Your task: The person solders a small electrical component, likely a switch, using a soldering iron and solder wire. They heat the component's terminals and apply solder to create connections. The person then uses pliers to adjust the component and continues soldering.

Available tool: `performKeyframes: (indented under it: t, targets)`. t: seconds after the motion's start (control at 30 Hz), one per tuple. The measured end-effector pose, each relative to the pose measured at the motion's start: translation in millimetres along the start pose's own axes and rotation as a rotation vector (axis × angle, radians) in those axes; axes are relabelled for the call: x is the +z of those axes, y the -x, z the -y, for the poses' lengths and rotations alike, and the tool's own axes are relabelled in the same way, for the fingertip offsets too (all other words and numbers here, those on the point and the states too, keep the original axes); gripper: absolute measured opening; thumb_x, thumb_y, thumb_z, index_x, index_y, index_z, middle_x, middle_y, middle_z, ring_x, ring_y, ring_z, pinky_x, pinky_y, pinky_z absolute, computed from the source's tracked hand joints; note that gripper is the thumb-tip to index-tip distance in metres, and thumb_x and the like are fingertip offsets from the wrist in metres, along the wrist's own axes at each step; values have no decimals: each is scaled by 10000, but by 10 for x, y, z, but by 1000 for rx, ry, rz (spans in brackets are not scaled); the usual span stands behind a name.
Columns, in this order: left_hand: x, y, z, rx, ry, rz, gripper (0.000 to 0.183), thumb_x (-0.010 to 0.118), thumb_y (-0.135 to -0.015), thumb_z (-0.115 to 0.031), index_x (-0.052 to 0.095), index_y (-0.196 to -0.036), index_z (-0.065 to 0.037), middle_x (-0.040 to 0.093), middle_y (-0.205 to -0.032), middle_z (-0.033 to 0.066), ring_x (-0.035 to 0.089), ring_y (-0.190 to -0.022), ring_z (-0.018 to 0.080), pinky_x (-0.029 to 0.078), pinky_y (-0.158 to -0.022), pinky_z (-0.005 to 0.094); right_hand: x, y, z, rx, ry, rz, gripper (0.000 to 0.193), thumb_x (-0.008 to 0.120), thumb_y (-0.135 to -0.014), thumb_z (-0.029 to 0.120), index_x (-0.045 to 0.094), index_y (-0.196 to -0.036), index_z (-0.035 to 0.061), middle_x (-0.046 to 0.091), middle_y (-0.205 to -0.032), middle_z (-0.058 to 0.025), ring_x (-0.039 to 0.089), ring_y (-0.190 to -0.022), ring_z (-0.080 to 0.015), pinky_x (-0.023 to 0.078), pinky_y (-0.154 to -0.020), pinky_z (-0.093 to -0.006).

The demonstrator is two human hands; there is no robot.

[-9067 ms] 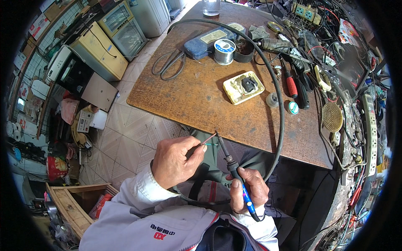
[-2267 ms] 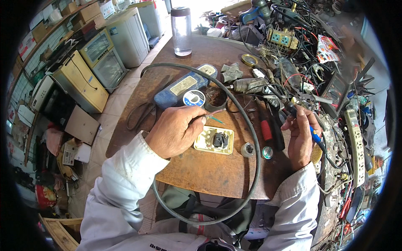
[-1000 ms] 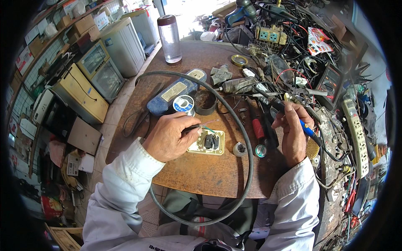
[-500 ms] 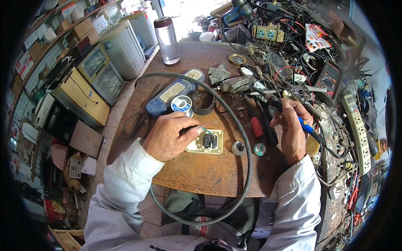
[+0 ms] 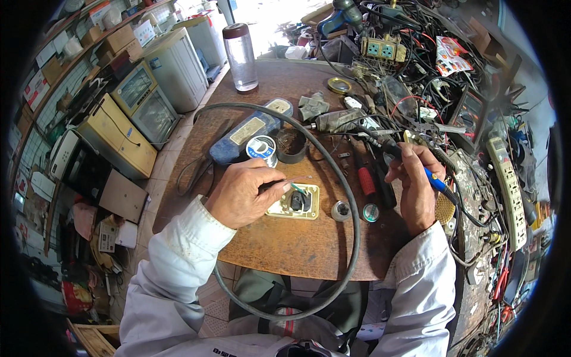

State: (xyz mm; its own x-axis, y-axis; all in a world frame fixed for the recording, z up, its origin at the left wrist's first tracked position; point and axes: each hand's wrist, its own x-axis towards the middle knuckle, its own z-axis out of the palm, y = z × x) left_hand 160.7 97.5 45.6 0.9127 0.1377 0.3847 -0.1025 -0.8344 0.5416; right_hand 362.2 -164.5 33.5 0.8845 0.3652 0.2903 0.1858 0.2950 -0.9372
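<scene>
My left hand (image 5: 247, 191) pinches the end of a thick black cable (image 5: 355, 229), which loops in a wide ring over the table edge and my lap. Thin reddish and green wires stick out of that end, above a cream socket plate (image 5: 276, 209) with a black part in its middle. In my right hand (image 5: 416, 184) is a soldering iron (image 5: 433, 177) with a blue and black grip, held like a pen. Its tip points up and left, amid tools. Between the hands stand a small open pot (image 5: 341, 210) and a little green-lidded tin (image 5: 370, 212).
Beyond my left hand are a solder spool (image 5: 262, 149), a dark round bowl (image 5: 291, 146) and a blue case (image 5: 245, 134). A water bottle (image 5: 240, 58) stands farther back. Tangled cables and tools crowd the right, beside a long power strip (image 5: 507, 190). A red-handled screwdriver (image 5: 366, 180) lies near the iron.
</scene>
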Motion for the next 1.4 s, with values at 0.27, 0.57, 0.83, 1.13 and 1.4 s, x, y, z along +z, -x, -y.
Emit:
performKeyframes:
  t: [0.27, 0.57, 0.83, 1.13, 1.4]
  targets:
    - [-10, 4, -8, -19, -3, 15, 207, 813, -943, -135, 785, -1050, 39, 731, -901, 164, 727, -779, 293, 556, -682, 382, 10, 10, 7, -10, -14, -6, 298, 704, -1027, 228, 733, -1077, -65, 710, -848, -102, 671, -650, -170, 551, -644, -294]
    - [-19, 5, -36, 6, 17, -11, 198, 772, -980, -141, 774, -1062, 40, 725, -887, 170, 712, -752, 287, 545, -665, 390, 13, 13, 12, -5, -11, -10, 295, 700, -1032, 219, 730, -1098, -66, 710, -848, -98, 665, -651, -163, 556, -636, -293]
    - [-22, 0, -29, 0, 28, -21, 195, 738, -992, -119, 751, -1078, 56, 732, -910, 193, 727, -782, 328, 561, -695, 401, 8, 11, -8, -22, -13, -14, 309, 705, -1032, 237, 729, -1103, -63, 703, -842, -93, 656, -666, -163, 551, -643, -291]
    - [-47, -2, -64, -49, 49, -43, 180, 702, -992, -87, 731, -1083, 66, 732, -933, 217, 733, -802, 356, 568, -719, 415, 22, 7, -12, -12, -38, -36, 313, 714, -1026, 247, 724, -1105, -56, 702, -825, -88, 653, -674, -161, 551, -632, -290]
    - [-81, -3, -69, -56, 66, -28, 178, 701, -986, -76, 732, -1094, 62, 734, -952, 223, 738, -824, 360, 571, -732, 414, -22, -10, -33, -11, -34, -29, 303, 715, -1026, 242, 729, -1095, -53, 698, -837, -88, 655, -671, -163, 552, -621, -288]
